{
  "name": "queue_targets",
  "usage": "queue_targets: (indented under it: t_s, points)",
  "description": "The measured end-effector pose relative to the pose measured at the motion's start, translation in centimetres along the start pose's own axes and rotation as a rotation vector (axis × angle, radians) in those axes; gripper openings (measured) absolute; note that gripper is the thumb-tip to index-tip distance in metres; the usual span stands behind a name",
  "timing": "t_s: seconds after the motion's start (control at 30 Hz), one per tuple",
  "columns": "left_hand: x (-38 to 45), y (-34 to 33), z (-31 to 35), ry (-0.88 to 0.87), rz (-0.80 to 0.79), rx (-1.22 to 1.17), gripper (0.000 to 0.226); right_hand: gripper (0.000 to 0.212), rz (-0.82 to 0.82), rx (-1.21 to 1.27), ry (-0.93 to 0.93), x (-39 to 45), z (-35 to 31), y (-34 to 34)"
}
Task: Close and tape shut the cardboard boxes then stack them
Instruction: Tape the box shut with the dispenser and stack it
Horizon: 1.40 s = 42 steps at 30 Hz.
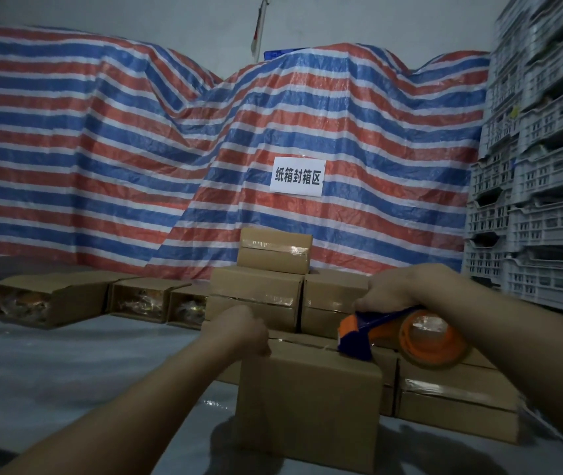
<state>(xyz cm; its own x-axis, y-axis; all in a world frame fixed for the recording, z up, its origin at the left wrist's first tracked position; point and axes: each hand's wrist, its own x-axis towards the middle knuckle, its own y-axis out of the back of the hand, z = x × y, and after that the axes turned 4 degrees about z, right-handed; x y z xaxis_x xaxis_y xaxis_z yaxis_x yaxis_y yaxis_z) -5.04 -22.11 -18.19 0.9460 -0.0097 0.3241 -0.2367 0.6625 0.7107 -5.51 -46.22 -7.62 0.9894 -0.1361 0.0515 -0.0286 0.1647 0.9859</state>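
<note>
Before striped tarp [102, 132], right hand [389, 289] grips tape dispenser [407, 332] on box [307, 402].

Bare table [67, 365] lies open on the left; taped boxes [266, 289] and crates [540, 207] block ahead and right.

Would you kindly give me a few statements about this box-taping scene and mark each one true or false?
1. The right hand holds the tape dispenser. True.
2. The dispenser's blue head rests on the nearest box. True.
3. The three boxes at the left are taped shut. False: their ends are open and the contents show.
4. The left hand lies flat on the table. False: it is at the nearest box's top left edge, fingers curled.
5. A white paper sign hangs on the striped tarpaulin. True.
</note>
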Motion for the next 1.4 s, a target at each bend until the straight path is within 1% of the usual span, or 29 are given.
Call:
queue_targets:
  t_s: [0.03, 0.07, 0.1, 0.13, 0.17, 0.2, 0.27, 0.3, 0.37, 0.5, 0.57, 0.7, 0.77, 0.83, 0.9, 0.97, 1.03, 1.1, 1.17, 1.23, 1.33, 1.4]
  points:
    - [-0.5, -0.1, 0.6, -0.076, 0.102, 0.113, 0.014, 0.04, -0.009, -0.006, -0.002, 0.1, -0.1, 0.0]
    - [-1.2, -0.3, 1.2, -0.176, 0.198, 0.177, 0.014, 0.039, -0.016, 0.0, -0.005, 0.3, -0.1, 0.0]
    - [-1.9, -0.6, 1.7, -0.298, 0.253, 0.197, 0.016, 0.039, -0.021, 0.015, -0.015, 0.4, 0.0, -0.1]
    - [-2.5, -1.0, 2.2, -0.418, 0.255, 0.207, 0.021, 0.039, -0.026, 0.033, -0.025, 0.5, 0.2, -0.2]
    - [-3.1, -1.5, 2.6, -0.507, 0.205, 0.229, 0.027, 0.039, -0.033, 0.051, -0.032, 0.6, 0.4, -0.4]
    - [-3.4, -2.1, 2.8, -0.558, 0.133, 0.251, 0.033, 0.038, -0.036, 0.069, -0.038, 0.7, 0.6, -0.6]
    - [-3.7, -3.1, 2.6, -0.579, -0.001, 0.319, 0.048, 0.036, -0.026, 0.104, -0.043, 0.8, 0.9, -0.9]
    - [-3.6, -3.5, 2.3, -0.597, -0.02, 0.365, 0.056, 0.035, -0.017, 0.112, -0.039, 0.7, 0.9, -1.0]
    - [-3.5, -4.0, 1.7, -0.626, 0.01, 0.435, 0.069, 0.035, -0.013, 0.12, -0.015, 0.5, 1.2, -0.9]
    - [-2.9, -4.3, 1.1, -0.618, 0.029, 0.414, 0.084, 0.04, 0.038, 0.123, 0.082, -0.4, 2.6, -0.2]
    - [-2.7, -4.3, 1.0, -0.622, 0.028, 0.405, 0.085, 0.043, 0.06, 0.126, 0.077, -1.1, 3.9, 0.0]
    - [-3.0, -4.4, 0.8, -0.633, 0.052, 0.399, 0.087, 0.04, 0.038, 0.112, 0.045, -2.2, 6.1, -1.0]
    - [-3.2, -4.3, 1.0, -0.629, 0.045, 0.406, 0.088, 0.036, 0.051, 0.151, 0.052, -2.4, 6.3, -2.2]
    - [-3.3, -4.0, 1.1, -0.623, 0.025, 0.418, 0.086, 0.03, 0.138, 0.164, 0.118, -2.3, 6.1, -3.4]
    - [-3.4, -3.7, 1.4, -0.605, -0.01, 0.425, 0.079, 0.028, 0.2, 0.148, 0.169, -2.3, 6.0, -4.0]
    - [-3.4, -3.5, 1.9, -0.56, -0.076, 0.401, 0.08, 0.033, 0.215, 0.129, 0.148, -2.5, 6.2, -4.2]
    - [-3.6, -3.6, 3.1, -0.534, -0.116, 0.378, 0.09, 0.039, 0.165, 0.116, 0.077, -2.7, 6.3, -4.3]
    - [-4.0, -4.1, 4.9, -0.587, -0.135, 0.405, 0.09, 0.042, 0.07, 0.147, 0.025, -2.7, 6.3, -4.6]
    - [-4.5, -5.0, 6.6, -0.647, -0.182, 0.445, 0.088, 0.043, 0.035, 0.193, 0.015, -2.6, 6.2, -5.0]
    - [-4.7, -6.0, 7.5, -0.66, -0.226, 0.474, 0.085, 0.044, 0.049, 0.216, 0.012, -2.5, 6.3, -5.2]
    - [-4.5, -6.7, 7.2, -0.679, -0.184, 0.51, 0.076, 0.047, 0.075, 0.233, 0.047, -2.7, 7.0, -5.7]
    - [-4.5, -6.8, 6.8, -0.696, -0.154, 0.52, 0.074, 0.042, 0.16, 0.256, 0.115, -3.2, 7.7, -5.5]
